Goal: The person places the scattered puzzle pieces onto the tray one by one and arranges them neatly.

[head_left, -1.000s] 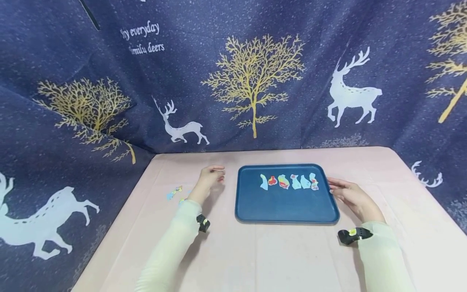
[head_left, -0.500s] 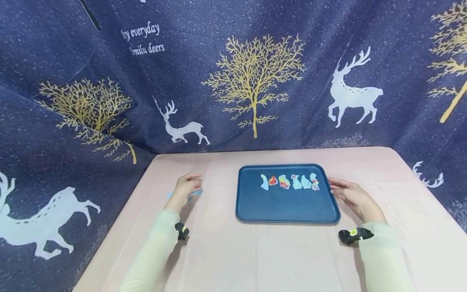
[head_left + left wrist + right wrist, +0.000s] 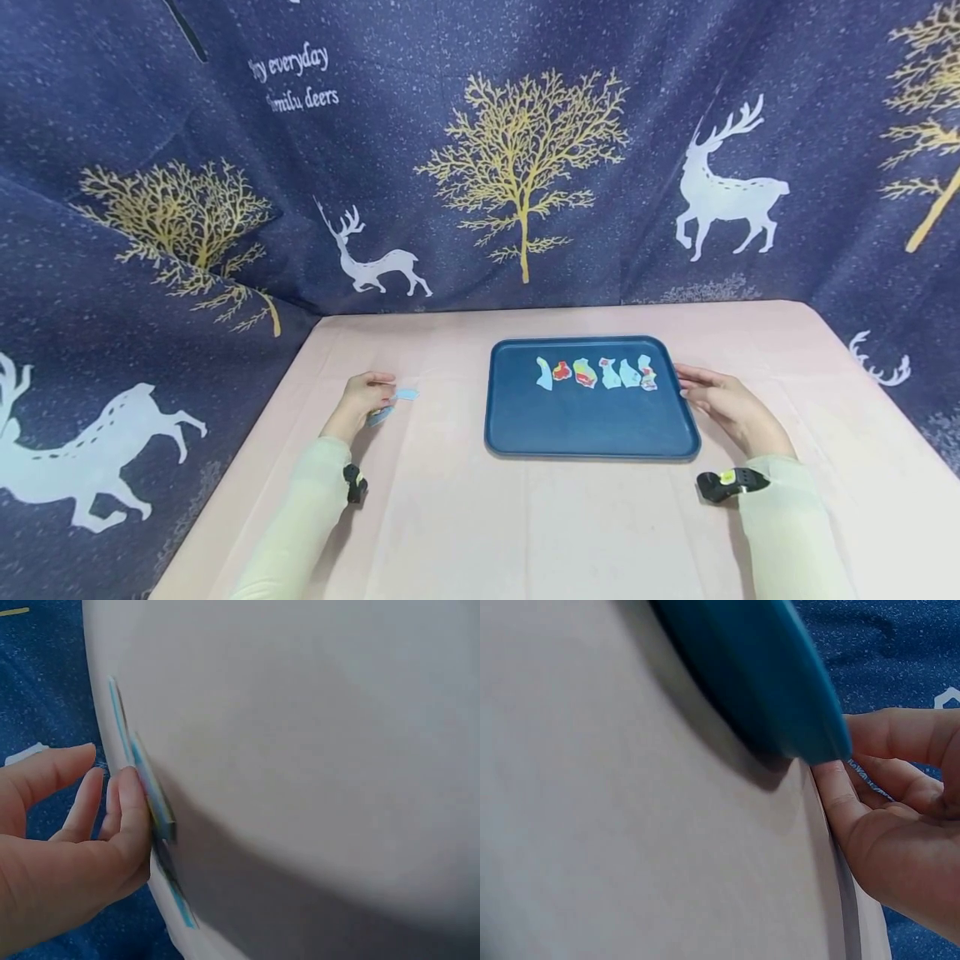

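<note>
Over the left side of the table, my left hand point(image 3: 363, 404) is low above flat, irregular printed pieces that look like puzzle pieces. A pale blue piece point(image 3: 407, 394) lies just beyond its fingertips, and another piece point(image 3: 380, 416) shows beneath the hand. In the left wrist view the fingertips are right at a piece point(image 3: 154, 791), with the thumb apart from the fingers. At the right, my right hand point(image 3: 731, 407) touches the side of a dark blue tray point(image 3: 585, 429) with fairly straight fingers. Several pieces point(image 3: 584, 373) lie in a row along the tray's upper half.
Pink cloth covers the table point(image 3: 480, 517), its far edge meeting a dark blue curtain point(image 3: 465, 167) printed with deer and trees. The tray has a raised rim. Each wrist carries a black strap-on camera point(image 3: 723, 483).
My left hand has moved left from beside the tray and come down over the loose pieces. My right hand has stayed at the tray's right edge; the tray and its row of pieces look the same.
</note>
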Tool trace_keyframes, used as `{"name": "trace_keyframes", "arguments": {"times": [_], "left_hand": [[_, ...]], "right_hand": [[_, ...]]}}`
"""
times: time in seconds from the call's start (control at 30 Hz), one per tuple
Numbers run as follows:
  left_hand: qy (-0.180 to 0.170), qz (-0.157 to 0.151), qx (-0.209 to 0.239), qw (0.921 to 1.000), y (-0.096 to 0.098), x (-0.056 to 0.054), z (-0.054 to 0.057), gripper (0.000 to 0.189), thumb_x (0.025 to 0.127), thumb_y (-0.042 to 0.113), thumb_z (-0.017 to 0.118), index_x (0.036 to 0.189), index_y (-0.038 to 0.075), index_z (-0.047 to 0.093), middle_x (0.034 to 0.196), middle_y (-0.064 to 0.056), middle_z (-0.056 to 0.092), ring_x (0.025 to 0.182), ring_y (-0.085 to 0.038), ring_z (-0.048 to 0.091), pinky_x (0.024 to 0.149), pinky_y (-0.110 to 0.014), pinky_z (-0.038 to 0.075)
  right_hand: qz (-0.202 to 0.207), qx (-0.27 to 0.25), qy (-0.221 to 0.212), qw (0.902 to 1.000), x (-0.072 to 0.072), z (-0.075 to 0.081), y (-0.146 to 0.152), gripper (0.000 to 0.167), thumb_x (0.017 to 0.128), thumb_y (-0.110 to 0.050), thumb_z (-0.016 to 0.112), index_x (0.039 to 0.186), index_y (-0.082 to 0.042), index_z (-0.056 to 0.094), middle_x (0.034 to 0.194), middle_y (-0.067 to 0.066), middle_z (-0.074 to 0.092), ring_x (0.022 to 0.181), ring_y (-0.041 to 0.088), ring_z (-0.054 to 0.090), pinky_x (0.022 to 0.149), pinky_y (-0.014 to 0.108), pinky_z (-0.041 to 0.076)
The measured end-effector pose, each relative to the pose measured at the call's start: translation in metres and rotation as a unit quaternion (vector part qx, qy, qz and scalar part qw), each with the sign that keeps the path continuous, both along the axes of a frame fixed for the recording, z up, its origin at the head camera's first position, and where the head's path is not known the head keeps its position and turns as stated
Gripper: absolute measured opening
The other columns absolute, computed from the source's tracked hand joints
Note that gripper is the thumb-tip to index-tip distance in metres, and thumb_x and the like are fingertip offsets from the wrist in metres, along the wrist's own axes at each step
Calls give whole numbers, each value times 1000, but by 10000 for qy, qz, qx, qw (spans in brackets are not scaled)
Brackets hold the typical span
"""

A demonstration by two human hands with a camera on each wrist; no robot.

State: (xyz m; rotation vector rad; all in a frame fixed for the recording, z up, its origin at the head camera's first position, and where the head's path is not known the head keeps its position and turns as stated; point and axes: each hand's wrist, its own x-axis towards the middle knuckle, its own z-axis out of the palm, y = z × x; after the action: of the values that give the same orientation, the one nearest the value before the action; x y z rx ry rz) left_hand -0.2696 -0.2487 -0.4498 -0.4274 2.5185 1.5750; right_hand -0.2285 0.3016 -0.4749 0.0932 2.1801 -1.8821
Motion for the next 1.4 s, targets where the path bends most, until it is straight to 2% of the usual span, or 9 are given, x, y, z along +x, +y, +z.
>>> {"name": "trace_keyframes", "arguments": {"times": [0.27,0.5,0.63,0.77,0.9,0.97,1.13,1.33,1.4], "left_hand": [[-72,-253,-609,9978,0,2,-5,43,78,-1,66,121,0,61,122,-21,58,108,-34,55,95,-44,48],[-55,-288,-642,9975,4,3,-5,38,79,-5,67,116,-3,63,123,-23,57,115,-38,51,101,-48,45],[-43,-344,-761,9965,5,5,-1,33,76,-4,69,109,-1,65,111,-20,62,106,-35,55,96,-46,49],[-101,-385,-946,9947,7,6,1,35,76,-4,68,111,0,65,103,-17,64,99,-33,58,93,-45,50],[-198,-373,-1066,9934,6,3,-2,38,77,-2,66,115,1,65,108,-18,64,104,-34,57,96,-48,48],[-228,-371,-1087,9931,6,2,-3,38,76,-2,66,114,0,66,111,-18,64,105,-34,56,96,-48,47],[-205,-360,-1061,9935,5,1,-4,36,75,-3,67,111,0,67,109,-17,64,101,-32,57,93,-45,49],[-141,-385,-942,9947,6,0,-2,29,80,-1,67,108,-4,64,104,-17,65,96,-31,59,88,-43,52],[-180,-330,-851,9957,8,-3,-2,26,82,1,67,107,-4,64,101,-17,66,94,-31,62,87,-42,53]], "right_hand": [[-8,108,-109,9999,2,2,1,66,89,3,46,150,5,19,151,30,24,122,14,43,103,21,43],[0,24,-20,10000,1,0,2,65,90,4,47,149,7,20,150,32,24,103,-5,47,97,15,46],[-29,79,-48,10000,1,-1,2,65,90,3,48,149,6,21,150,31,25,103,-5,46,95,14,47],[-18,173,-61,9998,1,-1,2,64,91,2,48,149,5,22,150,30,26,116,11,47,96,16,47],[41,204,-55,9998,0,-2,2,63,92,1,47,149,5,20,151,30,25,132,29,37,103,24,44],[42,205,-54,9998,0,-2,2,63,92,1,47,149,4,21,151,30,25,129,27,39,103,24,44],[38,221,-17,9997,0,-2,1,62,92,1,47,149,4,22,150,30,26,118,10,46,99,20,46],[38,221,-2,9997,1,-2,1,62,92,1,46,149,5,21,151,30,25,131,28,39,107,30,41],[9,199,-24,9998,1,-1,0,64,91,1,46,149,4,21,151,30,25,130,27,39,108,29,41]]}}
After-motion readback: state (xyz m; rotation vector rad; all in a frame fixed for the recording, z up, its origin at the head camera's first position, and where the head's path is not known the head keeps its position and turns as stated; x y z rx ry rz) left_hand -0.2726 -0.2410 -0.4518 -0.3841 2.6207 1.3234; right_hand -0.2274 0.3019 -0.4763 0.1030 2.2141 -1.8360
